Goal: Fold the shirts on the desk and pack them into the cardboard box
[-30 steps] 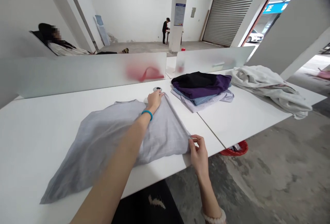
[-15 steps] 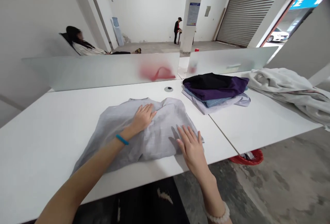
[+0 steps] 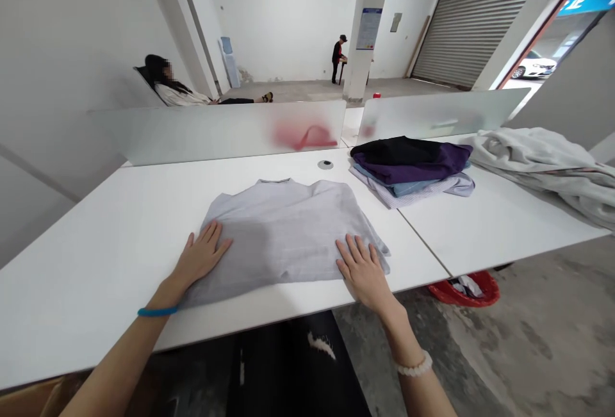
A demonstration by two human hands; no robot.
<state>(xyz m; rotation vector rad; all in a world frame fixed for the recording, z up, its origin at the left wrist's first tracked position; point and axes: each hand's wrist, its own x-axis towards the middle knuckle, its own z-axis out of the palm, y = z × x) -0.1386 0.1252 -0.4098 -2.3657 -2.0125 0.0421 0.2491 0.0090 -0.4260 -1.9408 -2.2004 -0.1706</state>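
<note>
A light grey shirt [image 3: 283, 231] lies spread on the white table [image 3: 106, 257], its collar edge toward the frosted divider. My left hand [image 3: 200, 255] rests open on the shirt's left side, fingers spread and pressed to the cloth. On the lower right part of the shirt lies my right hand [image 3: 364, 271], also open with its fingers extended. Neither hand grips the fabric. A few small wrinkles show near the shirt's right shoulder and front edge.
To the right sits a pile of folded clothes [image 3: 410, 170], black and purple on top. Beyond it is a heap of whitish cloth [image 3: 548, 164]. A frosted divider [image 3: 216, 132] runs along the back. A red-lined bin [image 3: 466, 290] stands below. Two people are in the background.
My left hand has slid from the shirt's middle to its left side. The cloth there looks flatter. My right hand stays near the same spot, and the view has shifted slightly.
</note>
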